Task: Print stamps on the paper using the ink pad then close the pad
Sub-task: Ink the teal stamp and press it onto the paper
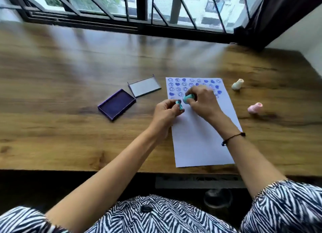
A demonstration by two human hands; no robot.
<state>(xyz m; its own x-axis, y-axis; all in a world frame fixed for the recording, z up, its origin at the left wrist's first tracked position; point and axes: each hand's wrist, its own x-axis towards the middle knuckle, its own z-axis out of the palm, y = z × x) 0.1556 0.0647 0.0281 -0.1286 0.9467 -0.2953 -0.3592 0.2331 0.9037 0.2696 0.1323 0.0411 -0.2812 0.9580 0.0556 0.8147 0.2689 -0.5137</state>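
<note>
R hand (200,100) grips teal stamp (187,98) on paper (200,145); ink pad (116,106) open

The right hand (202,100) hides several prints on the paper (198,137).

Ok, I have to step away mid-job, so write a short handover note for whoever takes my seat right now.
Left hand: holds a small teal piece, likely a cap.
Right hand: holds the teal stamp over the paper.
Pad open, left of the paper; lid behind it. Two more stamps lie on the right.
Done: about four rows printed.
Left: more prints, then close the pad.
</note>
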